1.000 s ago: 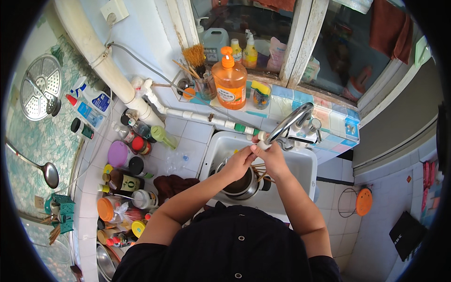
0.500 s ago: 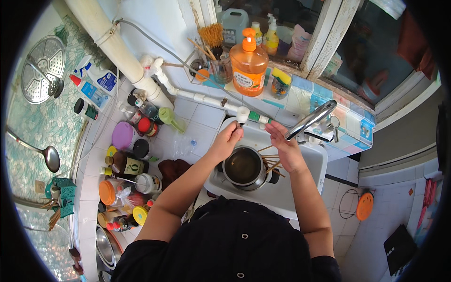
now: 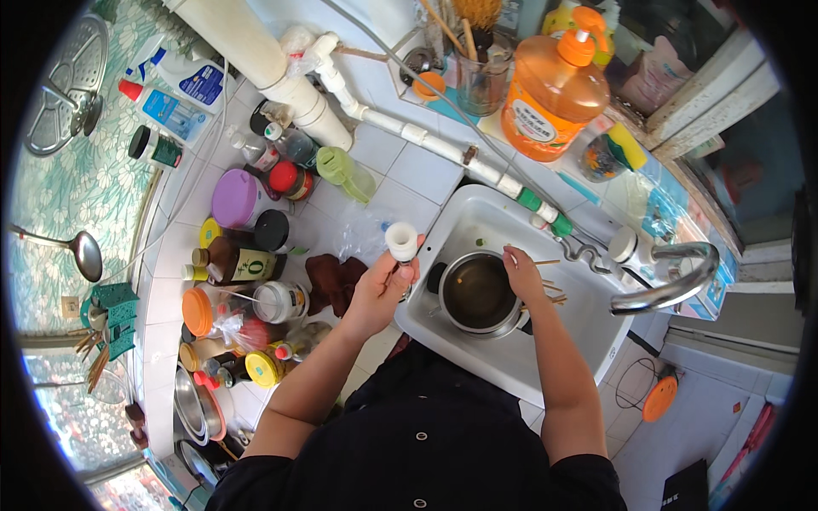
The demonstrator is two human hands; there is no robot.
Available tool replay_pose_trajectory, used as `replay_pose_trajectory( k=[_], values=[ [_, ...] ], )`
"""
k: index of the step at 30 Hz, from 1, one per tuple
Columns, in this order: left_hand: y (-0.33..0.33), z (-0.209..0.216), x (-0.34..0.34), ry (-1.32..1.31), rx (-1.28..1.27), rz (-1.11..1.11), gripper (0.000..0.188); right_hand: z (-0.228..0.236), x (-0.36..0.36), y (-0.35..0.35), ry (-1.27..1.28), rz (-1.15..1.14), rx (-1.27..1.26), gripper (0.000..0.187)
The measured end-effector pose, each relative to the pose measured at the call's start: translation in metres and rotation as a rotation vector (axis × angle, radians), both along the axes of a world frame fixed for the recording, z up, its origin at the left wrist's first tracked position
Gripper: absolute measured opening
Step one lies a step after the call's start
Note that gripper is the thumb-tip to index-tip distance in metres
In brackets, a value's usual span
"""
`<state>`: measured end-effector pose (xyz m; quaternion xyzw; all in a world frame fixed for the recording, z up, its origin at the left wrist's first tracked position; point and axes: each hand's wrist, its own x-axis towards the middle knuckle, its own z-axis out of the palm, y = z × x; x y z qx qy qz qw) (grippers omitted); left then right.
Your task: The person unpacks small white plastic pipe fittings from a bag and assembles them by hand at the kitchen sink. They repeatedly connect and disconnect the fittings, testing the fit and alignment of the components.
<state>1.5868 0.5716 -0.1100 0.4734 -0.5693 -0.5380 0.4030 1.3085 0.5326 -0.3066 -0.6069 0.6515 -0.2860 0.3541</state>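
Note:
My left hand (image 3: pixel 383 294) is closed around a small tool with a white, round, cup-like end (image 3: pixel 401 238) and a dark stem, held up beside the sink's left edge. Most of the stem is hidden in the fist. A steel pot (image 3: pixel 479 298) with dark handles and brownish liquid in it stands in the white sink (image 3: pixel 588 328). Over the pot's right rim hangs my right hand (image 3: pixel 525 277), its fingers pointing down and partly hidden, so their grip is unclear. Several thin wooden sticks (image 3: pixel 554 294) poke out to the right of that hand.
A chrome faucet (image 3: pixel 669 289) arches over the sink's right side. On the ledge behind stand an orange soap pump bottle (image 3: pixel 554 102) and a glass with a sponge (image 3: pixel 609 153). Jars and bottles crowd the left counter, including a purple-lidded jar (image 3: pixel 234 198). A white pipe (image 3: pixel 409 132) runs behind.
The view has turned and shifted. My right hand has come down from near the faucet to the pot's rim. My left hand, with the white-ended tool, has moved left of the sink.

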Motion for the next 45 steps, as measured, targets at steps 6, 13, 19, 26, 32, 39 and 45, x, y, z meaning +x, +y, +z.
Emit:
replay_pose_trajectory(
  k=[6,13,19,26,32,39,45],
  values=[
    [0.001,-0.015,0.010,0.052,0.018,-0.047,0.040,-0.028,0.004,-0.026,0.443,0.281,0.298,0.041],
    [-0.014,-0.038,0.003,0.037,0.087,-0.074,0.039,-0.028,-0.007,-0.016,0.458,0.339,0.503,0.038],
    [-0.035,-0.059,-0.040,0.138,0.254,-0.044,0.021,-0.025,-0.023,0.009,0.372,0.270,0.493,0.036],
    [-0.069,-0.102,-0.080,-0.015,0.040,-0.057,0.018,-0.044,-0.035,0.025,0.281,0.262,0.441,0.036],
    [-0.082,-0.129,-0.088,0.073,0.102,0.038,0.016,-0.042,-0.040,0.014,0.171,0.201,0.289,0.029],
    [-0.084,-0.137,-0.081,0.068,0.141,0.091,0.018,-0.066,-0.044,-0.043,0.291,0.161,0.172,0.022],
    [-0.076,-0.128,-0.069,-0.011,0.152,0.089,0.020,-0.118,-0.023,-0.074,0.490,0.434,0.361,0.040]
  ],
)
